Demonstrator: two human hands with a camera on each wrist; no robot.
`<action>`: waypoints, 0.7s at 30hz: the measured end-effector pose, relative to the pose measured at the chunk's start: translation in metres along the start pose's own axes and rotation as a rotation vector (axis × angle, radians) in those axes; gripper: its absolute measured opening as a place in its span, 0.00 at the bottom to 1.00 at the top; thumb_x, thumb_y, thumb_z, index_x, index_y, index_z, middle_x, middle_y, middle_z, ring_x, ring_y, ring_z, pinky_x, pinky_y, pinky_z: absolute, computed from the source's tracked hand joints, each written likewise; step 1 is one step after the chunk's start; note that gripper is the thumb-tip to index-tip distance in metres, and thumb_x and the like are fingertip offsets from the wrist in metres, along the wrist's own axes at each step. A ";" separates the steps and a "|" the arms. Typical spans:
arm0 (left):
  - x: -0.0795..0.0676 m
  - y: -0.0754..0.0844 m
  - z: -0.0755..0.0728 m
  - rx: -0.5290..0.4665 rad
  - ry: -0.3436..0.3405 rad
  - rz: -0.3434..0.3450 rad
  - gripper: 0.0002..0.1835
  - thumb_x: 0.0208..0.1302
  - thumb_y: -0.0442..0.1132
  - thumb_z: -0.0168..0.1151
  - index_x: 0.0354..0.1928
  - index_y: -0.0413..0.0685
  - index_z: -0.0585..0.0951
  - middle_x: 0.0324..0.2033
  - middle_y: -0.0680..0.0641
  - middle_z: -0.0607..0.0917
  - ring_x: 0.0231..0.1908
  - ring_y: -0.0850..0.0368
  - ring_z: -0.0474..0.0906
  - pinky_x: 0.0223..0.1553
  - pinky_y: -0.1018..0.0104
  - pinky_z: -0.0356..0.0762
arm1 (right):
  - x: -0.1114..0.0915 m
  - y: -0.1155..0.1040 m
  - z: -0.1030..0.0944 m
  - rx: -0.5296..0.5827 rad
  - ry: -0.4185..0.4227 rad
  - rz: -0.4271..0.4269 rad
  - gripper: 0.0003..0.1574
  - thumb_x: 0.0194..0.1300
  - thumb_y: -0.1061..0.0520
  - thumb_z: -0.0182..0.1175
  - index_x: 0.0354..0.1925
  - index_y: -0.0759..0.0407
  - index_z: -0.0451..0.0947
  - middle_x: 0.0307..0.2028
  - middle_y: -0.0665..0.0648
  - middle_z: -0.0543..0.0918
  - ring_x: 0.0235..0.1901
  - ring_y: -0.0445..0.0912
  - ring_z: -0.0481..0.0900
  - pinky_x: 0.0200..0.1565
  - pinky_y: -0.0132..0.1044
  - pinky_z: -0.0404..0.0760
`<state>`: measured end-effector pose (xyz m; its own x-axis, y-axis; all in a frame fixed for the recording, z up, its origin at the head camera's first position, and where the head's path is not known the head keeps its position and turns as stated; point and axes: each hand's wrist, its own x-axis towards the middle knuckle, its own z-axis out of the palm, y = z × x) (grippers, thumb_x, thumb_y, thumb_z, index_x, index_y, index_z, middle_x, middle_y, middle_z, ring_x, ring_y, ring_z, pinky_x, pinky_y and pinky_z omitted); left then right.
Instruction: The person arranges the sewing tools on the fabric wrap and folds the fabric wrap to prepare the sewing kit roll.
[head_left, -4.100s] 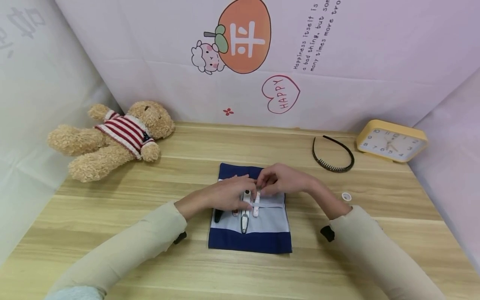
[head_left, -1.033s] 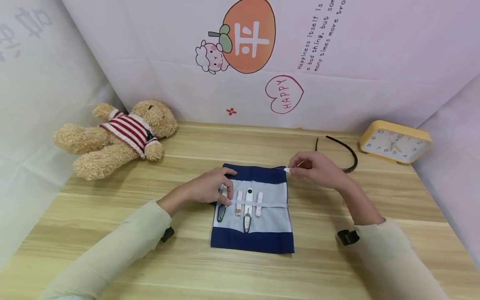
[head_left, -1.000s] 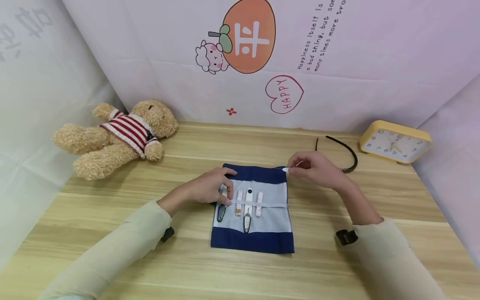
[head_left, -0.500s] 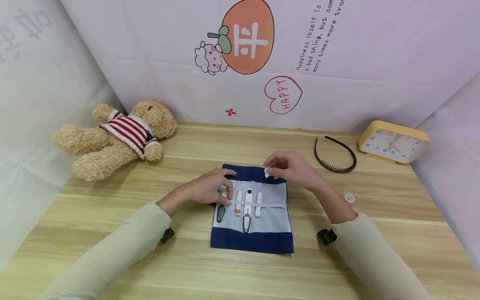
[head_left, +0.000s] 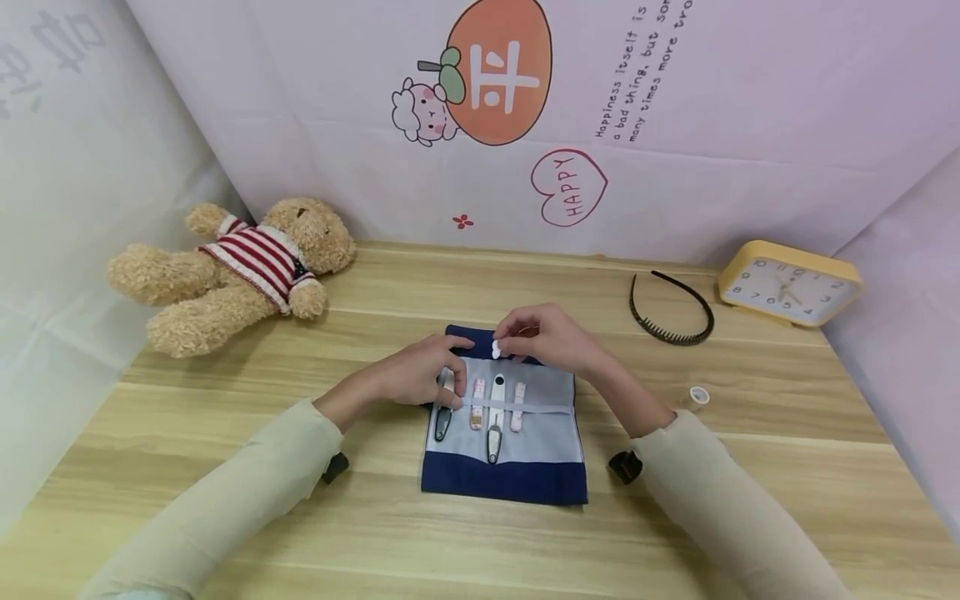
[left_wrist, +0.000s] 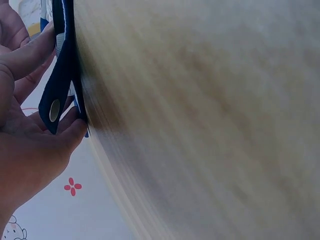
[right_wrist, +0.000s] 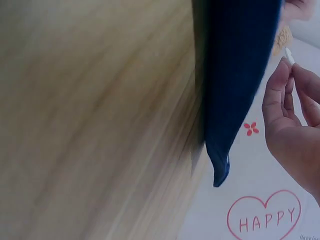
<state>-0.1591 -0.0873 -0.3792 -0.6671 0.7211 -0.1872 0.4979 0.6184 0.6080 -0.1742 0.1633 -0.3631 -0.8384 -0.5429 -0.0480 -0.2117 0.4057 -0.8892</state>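
The right hand (head_left: 551,337) has its thumb and forefinger clamped on a small white piece (head_left: 496,348), held over the far navy band of an opened fabric pouch (head_left: 510,481). From the head view the piece's long axis runs roughly toward and away from the person; the right wrist view shows it slim and pale, poking out past the fingertips. The left hand (head_left: 416,371) rests at the pouch's left edge, one finger stretched onto the navy band, thumb and forefinger close together near the strap; I can't tell whether they pinch anything.

The pouch lies with its length toward the person, pale grey cloth between two navy ends, a narrow pale strap (head_left: 551,409) crossing it. Two bundles of pinkish printed tape, the left bundle (head_left: 477,406) and the right bundle (head_left: 518,407), sit under the strap, on either side of a slender white tool (head_left: 496,421) whose dark-rimmed tip points at the person. Left of these, a dark-ended tool (head_left: 443,423) lies partly under the left hand. A navy tab (left_wrist: 54,111) with a round metal snap hangs beside that hand.

Farther out on the wood-grain table (head_left: 360,542) are a white disc-topped piece (head_left: 699,395), a black toothed hairband (head_left: 675,338), a yellow-framed clock (head_left: 791,283) and a fuzzy teddy bear (head_left: 258,258) in a striped knit.
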 end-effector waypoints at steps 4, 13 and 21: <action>-0.001 0.001 -0.001 0.000 -0.003 -0.005 0.08 0.63 0.40 0.73 0.28 0.58 0.83 0.74 0.39 0.63 0.74 0.37 0.55 0.71 0.41 0.56 | 0.005 0.000 0.006 0.020 -0.025 0.004 0.07 0.70 0.65 0.63 0.45 0.66 0.84 0.37 0.61 0.86 0.35 0.60 0.83 0.41 0.49 0.85; 0.000 -0.002 -0.002 0.009 -0.001 0.030 0.08 0.62 0.40 0.74 0.28 0.57 0.84 0.74 0.37 0.64 0.74 0.37 0.57 0.70 0.41 0.58 | 0.014 -0.001 0.016 0.016 -0.090 0.057 0.06 0.69 0.68 0.62 0.44 0.68 0.83 0.35 0.60 0.87 0.32 0.55 0.85 0.39 0.44 0.85; 0.001 -0.003 -0.001 0.010 -0.004 0.040 0.08 0.61 0.40 0.75 0.28 0.57 0.84 0.74 0.36 0.64 0.74 0.38 0.58 0.70 0.43 0.59 | 0.019 0.001 0.025 0.006 -0.153 0.083 0.05 0.68 0.70 0.63 0.43 0.69 0.82 0.32 0.58 0.87 0.32 0.51 0.86 0.38 0.41 0.85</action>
<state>-0.1620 -0.0890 -0.3804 -0.6442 0.7467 -0.1658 0.5297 0.5918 0.6076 -0.1777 0.1354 -0.3761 -0.7667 -0.6134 -0.1897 -0.1418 0.4499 -0.8818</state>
